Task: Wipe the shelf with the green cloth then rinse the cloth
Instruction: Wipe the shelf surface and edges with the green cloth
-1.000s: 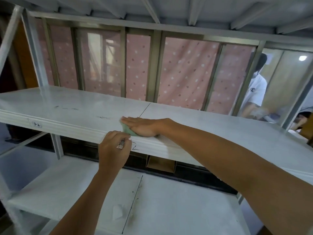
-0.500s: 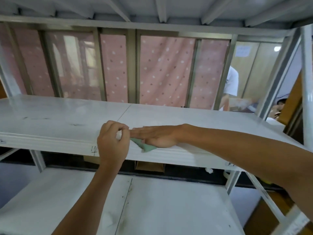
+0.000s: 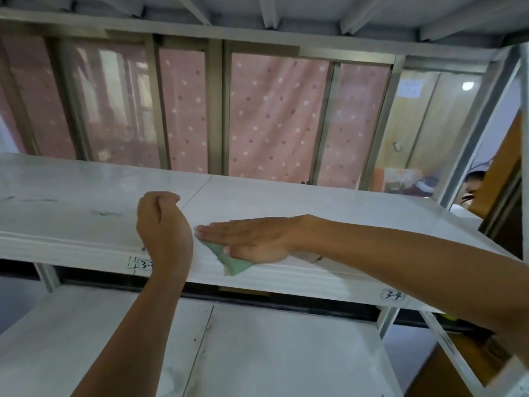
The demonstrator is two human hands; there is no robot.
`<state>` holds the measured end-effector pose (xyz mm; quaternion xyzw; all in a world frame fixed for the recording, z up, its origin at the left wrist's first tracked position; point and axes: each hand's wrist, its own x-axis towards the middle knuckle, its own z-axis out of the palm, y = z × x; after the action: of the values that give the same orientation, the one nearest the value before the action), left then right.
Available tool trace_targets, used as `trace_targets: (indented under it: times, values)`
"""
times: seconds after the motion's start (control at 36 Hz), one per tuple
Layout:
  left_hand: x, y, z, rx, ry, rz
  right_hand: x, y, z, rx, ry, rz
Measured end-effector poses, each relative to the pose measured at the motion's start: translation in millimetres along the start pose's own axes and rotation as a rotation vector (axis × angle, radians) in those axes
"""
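The white shelf board (image 3: 329, 207) runs across the middle of the view, with dark smudges on its left part. My right hand (image 3: 252, 236) lies flat, palm down, on the green cloth (image 3: 233, 260) near the board's front edge. A corner of the cloth hangs over that edge; the rest is hidden under the palm. My left hand (image 3: 163, 224) is curled into a loose fist just left of the right fingertips, above the front edge. I cannot tell whether it holds anything.
A lower white shelf (image 3: 257, 353) lies below. Labels on the front edge read 3-4 (image 3: 392, 295). A window with a pink dotted curtain (image 3: 272, 118) stands behind. A metal post (image 3: 481, 133) rises at the right, and a person (image 3: 473, 187) is partly visible beyond it.
My right hand has slid the cloth to the right along the front edge, with more cloth hanging over. My left hand has lifted off the edge. The view has shifted rightward.
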<state>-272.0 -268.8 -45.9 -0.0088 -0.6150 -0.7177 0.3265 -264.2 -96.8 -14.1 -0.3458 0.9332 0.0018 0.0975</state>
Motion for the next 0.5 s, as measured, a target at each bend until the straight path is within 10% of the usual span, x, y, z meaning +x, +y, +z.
trace_targets:
  times: [0.17, 0.33, 0.5]
  values:
    - [-2, -4, -2, 0.026, -0.093, 0.066, 84, 23, -2, 0.019, -0.029, 0.072]
    - [-9, -21, 2, 0.610, -0.477, 0.621, 100, 71, -22, 0.088, 0.016, 0.198]
    - [-5, -22, 7, 0.762, -0.657, 0.589, 100, 120, -25, 0.086, 0.031, 0.397]
